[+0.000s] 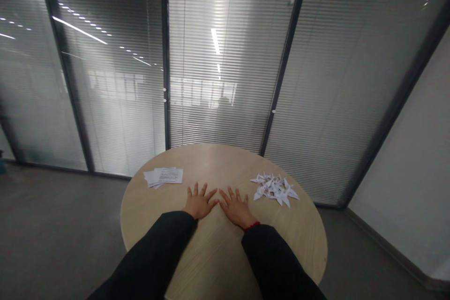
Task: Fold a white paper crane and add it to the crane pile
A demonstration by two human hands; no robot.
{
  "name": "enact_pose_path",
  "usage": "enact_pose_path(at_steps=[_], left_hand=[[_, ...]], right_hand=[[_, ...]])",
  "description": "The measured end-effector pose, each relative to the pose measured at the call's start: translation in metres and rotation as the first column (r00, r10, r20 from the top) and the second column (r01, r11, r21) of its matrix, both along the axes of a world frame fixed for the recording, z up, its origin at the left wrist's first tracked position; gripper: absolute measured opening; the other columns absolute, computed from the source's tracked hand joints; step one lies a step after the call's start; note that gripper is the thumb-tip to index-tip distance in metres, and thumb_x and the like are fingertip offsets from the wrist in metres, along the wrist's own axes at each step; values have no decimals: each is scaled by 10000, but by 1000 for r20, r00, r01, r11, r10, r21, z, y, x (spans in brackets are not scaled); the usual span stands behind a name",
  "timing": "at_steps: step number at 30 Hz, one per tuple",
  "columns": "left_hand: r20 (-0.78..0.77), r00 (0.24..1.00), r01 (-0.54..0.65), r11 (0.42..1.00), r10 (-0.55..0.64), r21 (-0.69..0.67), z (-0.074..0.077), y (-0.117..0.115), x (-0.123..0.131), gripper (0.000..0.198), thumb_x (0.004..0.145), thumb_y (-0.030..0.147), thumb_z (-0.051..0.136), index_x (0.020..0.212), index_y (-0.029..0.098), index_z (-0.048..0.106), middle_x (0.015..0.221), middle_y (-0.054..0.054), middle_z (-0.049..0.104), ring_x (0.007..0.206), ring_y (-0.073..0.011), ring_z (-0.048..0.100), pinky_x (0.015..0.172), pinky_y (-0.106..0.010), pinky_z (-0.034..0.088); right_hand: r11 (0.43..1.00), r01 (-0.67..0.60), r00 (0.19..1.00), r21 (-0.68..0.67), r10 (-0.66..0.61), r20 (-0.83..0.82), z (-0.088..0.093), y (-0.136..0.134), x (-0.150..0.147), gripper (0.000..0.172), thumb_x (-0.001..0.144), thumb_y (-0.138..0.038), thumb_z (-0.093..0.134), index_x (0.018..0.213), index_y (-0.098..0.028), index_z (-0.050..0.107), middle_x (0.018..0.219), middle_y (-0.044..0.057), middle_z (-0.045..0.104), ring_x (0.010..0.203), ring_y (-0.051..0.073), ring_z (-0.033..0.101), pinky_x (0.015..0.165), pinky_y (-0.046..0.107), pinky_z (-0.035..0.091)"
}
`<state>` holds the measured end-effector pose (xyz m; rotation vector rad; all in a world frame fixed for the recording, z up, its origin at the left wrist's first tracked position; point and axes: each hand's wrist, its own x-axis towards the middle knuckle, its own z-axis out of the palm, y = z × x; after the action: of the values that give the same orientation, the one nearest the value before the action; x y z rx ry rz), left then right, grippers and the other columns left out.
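Note:
My left hand (199, 203) lies palm down on the round wooden table (211, 159), its fingers spread and nothing in it. Beside it, my right hand (237, 209) also rests flat with fingers apart, a red band at the wrist. The thumbs come close together at the middle. Beyond my left hand, a small stack of white paper slips (169, 176) with printed text lies on the table's left part. To the right of my right hand is a pile of several folded white paper pieces (275, 188) with pointed tips.
Glass partitions with blinds (225, 56) and dark frames stand right behind the table. A white wall (418, 150) rises at the right. Grey floor (70, 225) shows on both sides of the table.

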<state>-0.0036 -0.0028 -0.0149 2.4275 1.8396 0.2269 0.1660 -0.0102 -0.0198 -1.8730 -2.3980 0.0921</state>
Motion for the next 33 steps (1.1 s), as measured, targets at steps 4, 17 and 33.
enact_pose_path(at_steps=[4, 17, 33], left_hand=[[-10, 1000, -1, 1000, 1, 1, 0, 0, 0, 656, 807, 699, 96, 1389, 433, 243, 1515, -33, 160, 1367, -398, 52, 1015, -658, 45], [7, 1000, 5, 1000, -5, 14, -4, 3, -1, 669, 797, 710, 87, 1386, 436, 249, 1514, -41, 171, 1366, -399, 43, 1022, -649, 30], [-3, 1000, 3, 1000, -3, 11, -3, 2, 0, 667, 801, 703, 85, 1389, 432, 245, 1515, -34, 166, 1365, -401, 56, 1019, -654, 42]], right_hand=[[1000, 12, 1000, -13, -12, -3, 0, 1, 0, 544, 913, -546, 135, 1427, -370, 163, 1528, 45, 121, 1376, 359, 80, 1013, 651, 28], [1000, -2, 1000, 13, 2, -8, -2, 2, 1, 547, 913, -552, 153, 1426, -364, 178, 1521, 64, 149, 1370, 373, 98, 1002, 667, 52], [1000, -3, 1000, 30, 3, 13, -4, 3, 1, 547, 912, -550, 143, 1427, -369, 165, 1523, 62, 139, 1372, 366, 101, 997, 670, 53]])
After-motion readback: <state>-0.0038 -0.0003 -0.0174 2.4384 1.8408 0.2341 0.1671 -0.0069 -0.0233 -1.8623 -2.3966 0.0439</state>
